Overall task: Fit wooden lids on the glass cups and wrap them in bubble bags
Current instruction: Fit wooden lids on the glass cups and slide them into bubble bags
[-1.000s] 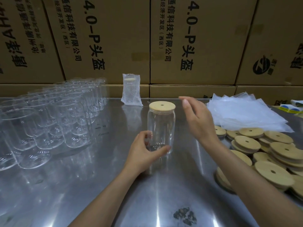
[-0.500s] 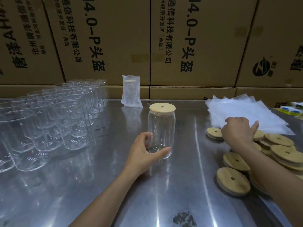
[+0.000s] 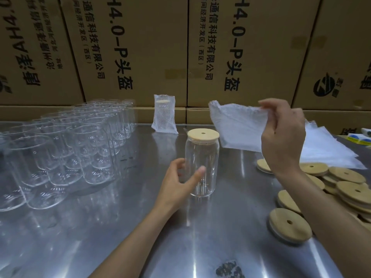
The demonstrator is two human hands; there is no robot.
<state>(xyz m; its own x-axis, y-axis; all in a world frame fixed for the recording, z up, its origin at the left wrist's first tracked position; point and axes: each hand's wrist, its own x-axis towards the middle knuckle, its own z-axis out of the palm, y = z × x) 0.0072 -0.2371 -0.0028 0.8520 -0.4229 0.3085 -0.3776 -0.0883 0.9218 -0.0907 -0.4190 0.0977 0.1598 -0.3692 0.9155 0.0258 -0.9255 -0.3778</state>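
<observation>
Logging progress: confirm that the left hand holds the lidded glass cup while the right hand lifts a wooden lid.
Not quite. The head view shows the right hand lifting a bubble bag, not a wooden lid. The left hand does hold the lidded glass cup.

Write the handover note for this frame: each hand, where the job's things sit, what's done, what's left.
Left hand grips the lidded glass cup, upright on the steel table.
Right hand pinches a bubble bag in the air, right of the cup.
Done: wooden lid is on this cup; one wrapped cup stands at the back.
Left: bag this cup, then lid and wrap the bare cups at left. Spare lids and bag stack lie at right.
</observation>
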